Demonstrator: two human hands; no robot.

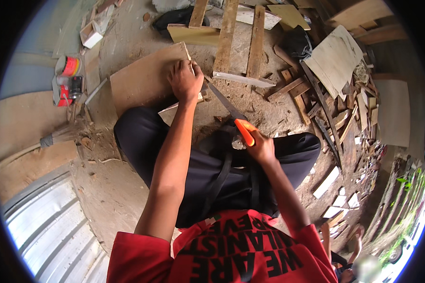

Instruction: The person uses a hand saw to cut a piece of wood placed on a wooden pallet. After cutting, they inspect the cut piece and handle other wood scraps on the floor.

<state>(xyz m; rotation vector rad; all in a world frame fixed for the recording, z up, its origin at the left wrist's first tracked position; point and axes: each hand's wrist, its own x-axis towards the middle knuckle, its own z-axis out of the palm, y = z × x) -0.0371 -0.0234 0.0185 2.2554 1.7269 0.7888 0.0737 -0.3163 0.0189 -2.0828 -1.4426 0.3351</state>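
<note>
A handsaw (227,104) with an orange handle is in my right hand (262,147), whose fingers are wrapped round the handle. Its blade slants up and left, and the tip comes close to the right edge of a brown plywood panel (139,78). My left hand (185,81) lies over that edge with the fingers curled on it, gripping the panel. The panel sits in front of my left knee, tilted a little. Whether the blade touches the wood, I cannot tell.
Ahead is a wooden frame of slats (227,35). Scrap wood (297,89) and a leaning pale board (336,61) clutter the right side. Red tins (70,66) stand at the left, above corrugated metal sheeting (56,231). Part of another person (347,271) shows at lower right.
</note>
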